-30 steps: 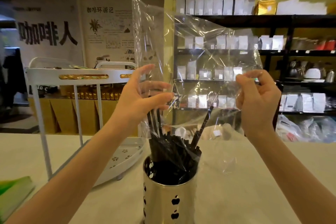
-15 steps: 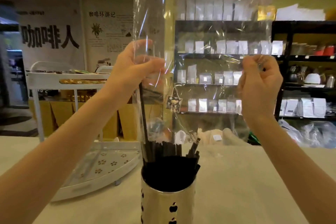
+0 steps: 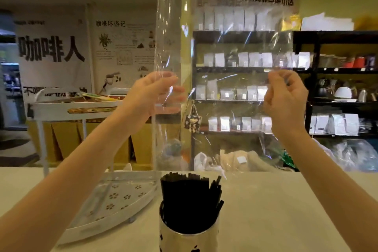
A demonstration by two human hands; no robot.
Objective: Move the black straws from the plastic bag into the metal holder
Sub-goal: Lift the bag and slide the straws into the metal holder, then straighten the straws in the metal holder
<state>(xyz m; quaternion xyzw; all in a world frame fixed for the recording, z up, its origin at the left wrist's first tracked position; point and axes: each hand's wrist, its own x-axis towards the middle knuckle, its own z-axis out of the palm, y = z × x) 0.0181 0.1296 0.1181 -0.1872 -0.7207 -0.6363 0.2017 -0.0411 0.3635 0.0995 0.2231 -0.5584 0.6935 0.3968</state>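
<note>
Clear plastic bag point(image 3: 225, 63) pinched in left hand point(image 3: 151, 94), right hand point(image 3: 284, 98).

Since one second ago, the plastic bag point(image 3: 225, 80) has been lifted clear of the metal holder point(image 3: 189, 237); its lower edge now hangs above the straws point(image 3: 189, 200). The straws formerly inside the bag, including one leaning out to the right, now all stand in the holder. The left hand point(image 3: 152, 93) and right hand point(image 3: 286, 99) have risen, both pinching the bag.
</note>
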